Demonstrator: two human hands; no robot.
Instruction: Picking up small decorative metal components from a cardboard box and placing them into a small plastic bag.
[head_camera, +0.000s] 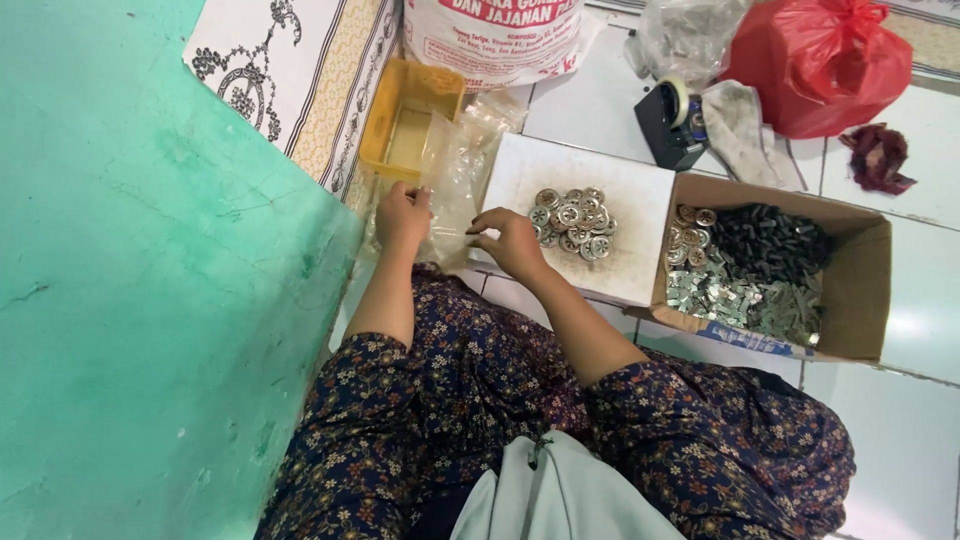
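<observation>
Left hand pinching the clear plastic bag, fingers curled narrow. Right hand also narrow on the bag edge, at the near-left corner of the white board. Round metal parts piled mid-board. Cardboard box just right, on the tiled floor.
</observation>
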